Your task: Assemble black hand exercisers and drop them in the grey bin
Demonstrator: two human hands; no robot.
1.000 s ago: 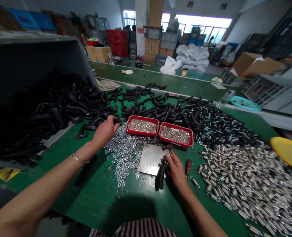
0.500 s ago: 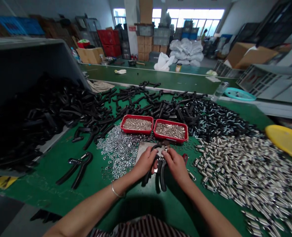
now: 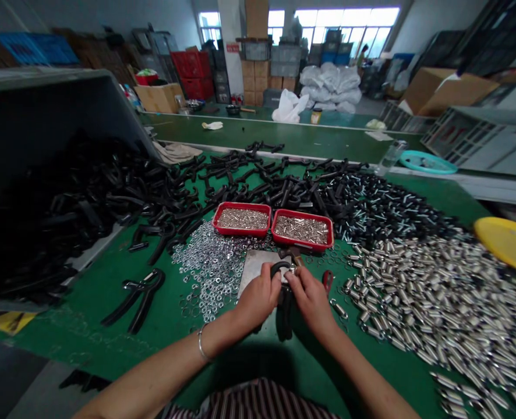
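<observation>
A black hand grip exerciser is held above a small metal plate, its handles hanging toward me. My left hand is closed around its curved upper part. The fingers of my right hand pinch at the shiny metal end of the same grip; the small part there is mostly hidden. Just beyond my fingertips lies a hammer. A red-handled tool is to the right of my right hand, with a single spring close by. Another hand grip, with its spring fitted, rests at the left.
Loose nuts spread left of the plate. Two red trays hold small metal parts. Springs heap at the right, black-and-silver screws behind them. Black handles fill a tipped grey bin. A yellow lid sits far right.
The hand grip has turned, and its handles now appear closer together between my hands. My left hand has shifted slightly right, and the hammer and red-handled tool show more.
</observation>
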